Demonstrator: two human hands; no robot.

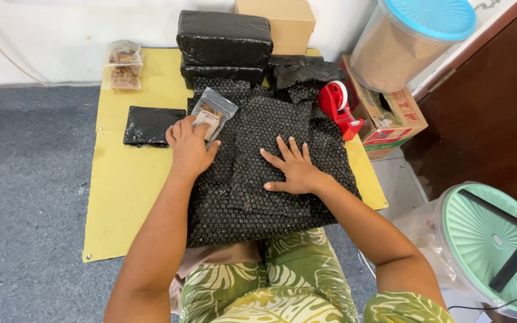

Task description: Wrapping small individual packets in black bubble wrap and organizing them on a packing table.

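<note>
Well, right hand [294, 170] lay flat, fingers spread, on the black bubble wrap sheet [270, 173]. Left hand [189, 146] pinched a clear snack pouch [210, 113] at its fingertips, over the sheet's far-left part. Risk as I judged it: the pouch could slip off the loose, bumpy wrap if let go crooked. Beyond the fingers sat wrapped black parcels [224, 39] and a red tape dispenser [339, 107], on a yellow mat [127, 191] over grey carpet [25, 197], white wall behind.

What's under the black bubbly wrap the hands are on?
More black bubble wrap is layered beneath, spread over the yellow mat, which lies on grey carpet. The right hand presses it flat. Anything between the layers is hidden.
</note>
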